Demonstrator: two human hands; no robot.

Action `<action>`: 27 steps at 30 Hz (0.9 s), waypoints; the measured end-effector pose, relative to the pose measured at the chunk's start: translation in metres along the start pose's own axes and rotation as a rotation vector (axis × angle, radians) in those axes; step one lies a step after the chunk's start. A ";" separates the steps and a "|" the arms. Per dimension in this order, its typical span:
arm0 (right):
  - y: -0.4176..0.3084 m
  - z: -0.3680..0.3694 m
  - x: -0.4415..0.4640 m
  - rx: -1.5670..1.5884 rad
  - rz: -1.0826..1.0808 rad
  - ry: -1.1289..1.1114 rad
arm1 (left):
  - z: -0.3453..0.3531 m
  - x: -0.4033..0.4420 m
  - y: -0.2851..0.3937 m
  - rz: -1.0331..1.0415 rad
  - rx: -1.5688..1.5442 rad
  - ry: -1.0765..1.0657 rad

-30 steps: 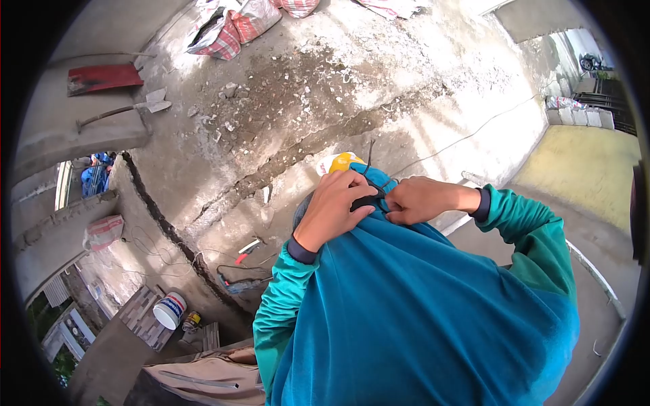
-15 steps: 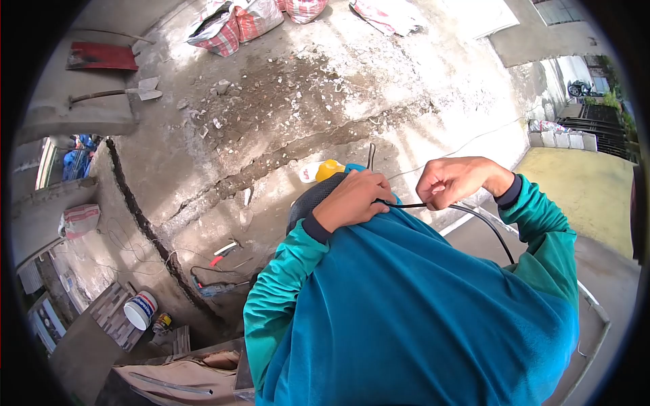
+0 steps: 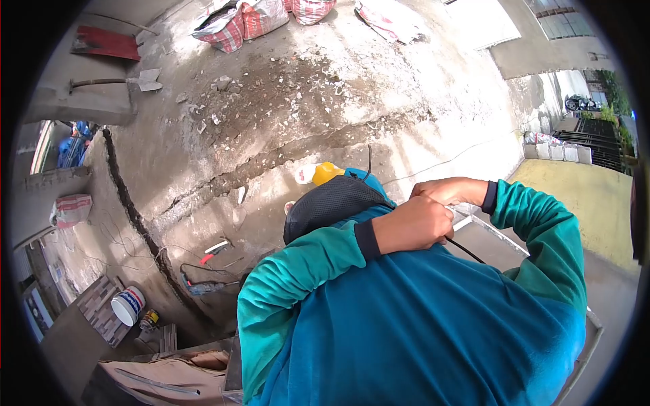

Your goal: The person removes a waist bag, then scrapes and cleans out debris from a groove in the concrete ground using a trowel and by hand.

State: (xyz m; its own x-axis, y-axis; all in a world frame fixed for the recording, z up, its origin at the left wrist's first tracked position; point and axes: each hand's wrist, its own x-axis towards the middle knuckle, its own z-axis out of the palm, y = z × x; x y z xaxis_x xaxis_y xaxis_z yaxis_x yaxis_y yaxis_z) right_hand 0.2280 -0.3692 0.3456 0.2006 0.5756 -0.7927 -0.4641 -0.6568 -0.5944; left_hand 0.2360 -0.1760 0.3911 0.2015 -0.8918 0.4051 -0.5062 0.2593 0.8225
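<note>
My left hand (image 3: 414, 223) is closed around a thin black cable (image 3: 467, 252), which runs out below it to the lower right over my blue shirt. My right hand (image 3: 449, 190) meets it just above, its fingers bent in against the left; the cable between the two is mostly hidden. A dark strand (image 3: 370, 162) sticks up to the left of my hands, past a black mesh item (image 3: 332, 206). Beside that mesh item, a yellow object (image 3: 326, 173) shows on the floor.
Rubble (image 3: 271, 101) and a long crack (image 3: 135, 210) mark the concrete floor. Woven sacks (image 3: 264, 20) stand at the far side. A shovel (image 3: 145, 80) lies upper left. Lower left are a white bucket (image 3: 127, 306), a power tool (image 3: 203, 287) and a red-handled tool (image 3: 214, 253).
My left hand has moved right along the cable to meet my right hand, uncovering more of the black mesh item. The stretch of cable between the hands has dropped from sight.
</note>
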 end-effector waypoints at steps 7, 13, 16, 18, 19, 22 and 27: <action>-0.018 0.030 -0.025 0.511 0.114 -0.057 | -0.013 -0.002 0.028 0.069 -0.282 0.128; -0.019 0.041 -0.056 0.653 0.262 -0.018 | -0.050 -0.180 0.038 -0.532 -0.779 0.689; -0.010 0.047 -0.034 0.704 0.153 -0.206 | -0.004 -0.313 0.032 -0.623 -0.723 1.201; -0.007 0.049 -0.043 0.682 0.152 -0.194 | 0.039 -0.395 0.034 -0.679 -0.702 1.254; -0.004 0.048 -0.048 0.641 0.144 -0.248 | 0.067 -0.431 0.035 -0.759 -0.810 1.293; 0.001 0.047 -0.066 0.526 0.159 -0.305 | 0.147 -0.486 0.030 -1.106 -1.040 1.217; 0.006 0.040 -0.101 0.304 0.140 -0.492 | 0.309 -0.567 -0.029 -1.283 -1.047 0.775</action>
State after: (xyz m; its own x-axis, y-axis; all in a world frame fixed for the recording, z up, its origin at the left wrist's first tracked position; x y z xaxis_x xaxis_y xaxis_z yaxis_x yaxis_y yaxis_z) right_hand 0.1706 -0.4115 0.4279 -0.2702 0.6995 -0.6615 -0.6978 -0.6157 -0.3661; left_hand -0.1226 0.2073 0.0145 0.4501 -0.4302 -0.7825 0.8675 0.0028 0.4974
